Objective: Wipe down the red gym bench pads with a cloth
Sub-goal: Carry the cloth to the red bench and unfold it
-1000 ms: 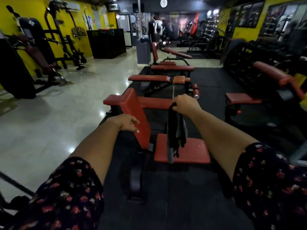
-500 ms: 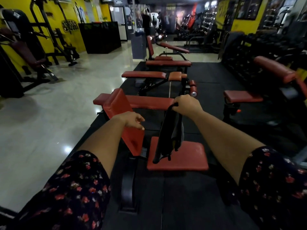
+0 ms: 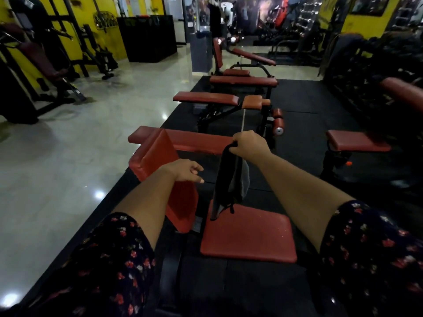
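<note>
- Grips the bunched top of a cloth (image 3: 229, 184) in the right hand (image 3: 248, 145), fingers curled tight round it, knuckles up.
- Below that fist: thin, soft fabric hanging limp and long, black outside with a grey fold showing and a short dark cord dangling at the bottom edge.
- Right under the hanging end: seat pad (image 3: 249, 236), a squarish slab with rounded corners in smooth red vinyl, dull sheen, a few pale specks toward its right side. Cannot tell whether the cloth touches it.
- Left of the grip: left hand (image 3: 186, 171), holding nothing, fingers loosely curled, in front of the back pad (image 3: 160, 156). Cannot tell whether hand and pad touch.
- Back pad: a long red vinyl panel, tilted, with a creased upper corner.
- Just behind the fist: flat bench (image 3: 199, 140), a long narrow red cushion lying crosswise.
- Farther beyond the fist: two red cylindrical rollers (image 3: 278, 124), the nearer one with a metal end cap.
- Beneath everything near the grip: matte black rubber mat (image 3: 251, 282) with seams.
- Well to the left: glossy pale tiles (image 3: 80, 145) with light spots.
- Nearer than both hands: dark sleeves (image 3: 114, 259) with a small red and white flower print.
- Far beyond the grip: wall poster (image 3: 263, 10) and yellow-wall emblem (image 3: 105, 19), lettering too blurred to read.
</note>
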Tool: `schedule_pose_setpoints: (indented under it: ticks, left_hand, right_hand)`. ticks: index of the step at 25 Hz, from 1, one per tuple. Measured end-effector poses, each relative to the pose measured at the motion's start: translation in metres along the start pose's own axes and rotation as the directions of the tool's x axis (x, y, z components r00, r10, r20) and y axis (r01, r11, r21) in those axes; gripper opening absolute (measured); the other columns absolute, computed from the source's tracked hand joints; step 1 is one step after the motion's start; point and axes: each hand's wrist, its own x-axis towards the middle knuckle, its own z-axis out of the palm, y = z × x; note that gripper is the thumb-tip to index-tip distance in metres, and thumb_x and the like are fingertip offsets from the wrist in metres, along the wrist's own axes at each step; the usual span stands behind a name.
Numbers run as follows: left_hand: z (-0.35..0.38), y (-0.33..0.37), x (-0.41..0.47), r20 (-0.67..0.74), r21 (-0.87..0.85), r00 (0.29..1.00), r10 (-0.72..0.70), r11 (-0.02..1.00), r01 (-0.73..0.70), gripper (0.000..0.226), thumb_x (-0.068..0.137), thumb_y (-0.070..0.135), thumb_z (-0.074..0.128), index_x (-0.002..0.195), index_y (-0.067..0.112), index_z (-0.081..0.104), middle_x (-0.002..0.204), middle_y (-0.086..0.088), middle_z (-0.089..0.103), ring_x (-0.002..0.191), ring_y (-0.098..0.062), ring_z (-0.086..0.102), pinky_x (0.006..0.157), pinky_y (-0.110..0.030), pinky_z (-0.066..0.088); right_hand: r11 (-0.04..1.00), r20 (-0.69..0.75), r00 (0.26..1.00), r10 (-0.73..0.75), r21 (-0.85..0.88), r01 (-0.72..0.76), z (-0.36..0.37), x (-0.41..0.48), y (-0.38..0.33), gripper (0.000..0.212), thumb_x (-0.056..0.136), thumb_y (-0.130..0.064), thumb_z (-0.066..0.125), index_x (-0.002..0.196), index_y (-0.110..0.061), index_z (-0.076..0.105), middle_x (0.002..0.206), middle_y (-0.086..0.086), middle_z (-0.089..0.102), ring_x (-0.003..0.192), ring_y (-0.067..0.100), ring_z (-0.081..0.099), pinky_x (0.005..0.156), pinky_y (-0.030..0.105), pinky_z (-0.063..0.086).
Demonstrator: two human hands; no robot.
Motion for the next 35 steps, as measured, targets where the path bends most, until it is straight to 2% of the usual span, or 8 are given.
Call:
schedule_pose_setpoints:
  ticks: [5, 10, 17, 21, 25, 29, 32, 35]
  left_hand:
    - [0.004, 0.009, 0.038, -0.121, -0.262, 0.989, -0.084, 0.964, 0.049, 0.058, 0.087, 0.045, 0.068, 0.136, 0.017, 0.053, 0.122, 0.002, 0.056, 0.117, -0.015, 0.052, 0.096, -0.023, 0.037]
    - [0.012, 0.021, 0.075, -0.315, -0.367, 0.92, -0.233, 0.924, 0.109, 0.036, 0.075, 0.041, 0.065, 0.089, 0.008, 0.062, 0.101, -0.011, 0.067, 0.098, -0.027, 0.062, 0.074, -0.03, 0.043]
    - [0.026, 0.013, 0.09, -0.403, -0.524, 0.742, -0.535, 0.8, 0.293, 0.038, 0.096, 0.038, 0.056, 0.112, 0.003, 0.061, 0.114, -0.015, 0.065, 0.108, -0.032, 0.06, 0.086, -0.035, 0.046]
    - [0.024, 0.005, 0.094, -0.401, -0.583, 0.71, -0.579, 0.759, 0.29, 0.044, 0.094, 0.044, 0.058, 0.109, 0.003, 0.068, 0.105, -0.014, 0.069, 0.097, -0.03, 0.064, 0.082, -0.036, 0.049]
    - [0.019, 0.008, 0.103, -0.362, -0.789, 0.673, -0.645, 0.596, 0.147, 0.034, 0.087, 0.032, 0.071, 0.091, -0.002, 0.068, 0.087, -0.016, 0.067, 0.08, -0.023, 0.06, 0.07, -0.033, 0.044]
    - [0.016, 0.013, 0.105, -0.358, -0.767, 0.726, -0.588, 0.628, 0.13, 0.027, 0.085, 0.032, 0.074, 0.082, 0.006, 0.064, 0.075, -0.009, 0.057, 0.071, -0.018, 0.055, 0.065, -0.03, 0.037]
    - [0.015, 0.017, 0.098, -0.351, -0.741, 0.776, -0.524, 0.662, 0.112, 0.015, 0.09, 0.021, 0.068, 0.085, 0.006, 0.066, 0.077, -0.008, 0.058, 0.073, -0.016, 0.054, 0.066, -0.029, 0.037]
    - [0.012, 0.013, 0.094, -0.342, -0.725, 0.797, -0.498, 0.679, 0.113, 0.011, 0.091, 0.012, 0.06, 0.081, 0.008, 0.065, 0.077, -0.008, 0.058, 0.073, -0.017, 0.055, 0.067, -0.029, 0.037]
  right_hand:
    - [0.986, -0.019, 0.99, -0.139, 0.087, 0.14, 0.011, 0.069, 0.016, 0.025, 0.086, -0.031, 0.063, 0.102, -0.013, 0.069, 0.101, 0.008, 0.066, 0.096, 0.028, 0.062, 0.068, 0.031, 0.044]
    - [0.919, -0.08, 0.957, -0.278, 0.269, 0.289, 0.004, 0.135, 0.033, 0.02, 0.082, -0.026, 0.067, 0.092, -0.009, 0.072, 0.095, 0.01, 0.069, 0.091, 0.027, 0.063, 0.074, 0.033, 0.048]
    - [0.85, -0.013, 0.946, -0.324, 0.434, 0.298, 0.02, 0.19, 0.065, 0.018, 0.086, -0.006, 0.064, 0.103, -0.008, 0.071, 0.111, 0.01, 0.069, 0.106, 0.025, 0.061, 0.088, 0.025, 0.042]
    - [0.88, 0.009, 0.975, -0.223, 0.431, 0.197, 0.04, 0.196, 0.072, 0.023, 0.086, -0.003, 0.063, 0.109, -0.004, 0.068, 0.114, 0.017, 0.067, 0.109, 0.031, 0.06, 0.094, 0.032, 0.046]
    - [0.893, 0.236, 0.969, -0.079, 0.449, -0.037, 0.066, 0.193, 0.061, 0.038, 0.079, -0.005, 0.074, 0.114, 0.005, 0.065, 0.114, 0.019, 0.065, 0.107, 0.035, 0.062, 0.092, 0.039, 0.051]
    - [0.516, 0.458, 0.889, 0.02, 0.757, -0.402, 0.089, 0.169, 0.031, 0.015, 0.083, 0.014, 0.061, 0.097, 0.01, 0.061, 0.094, 0.023, 0.061, 0.067, 0.03, 0.06, 0.051, 0.034, 0.055]
    - [0.34, 0.499, 0.858, 0.126, 0.79, -0.51, 0.096, 0.168, 0.015, 0.017, 0.085, 0.018, 0.054, 0.097, 0.006, 0.055, 0.085, 0.022, 0.056, 0.07, 0.033, 0.058, 0.071, 0.054, 0.057]
    - [0.36, 0.44, 0.865, 0.242, 0.787, -0.502, 0.098, 0.173, 0.005, 0.031, 0.084, 0.014, 0.054, 0.113, 0.004, 0.054, 0.102, 0.023, 0.057, 0.088, 0.038, 0.061, 0.076, 0.057, 0.056]
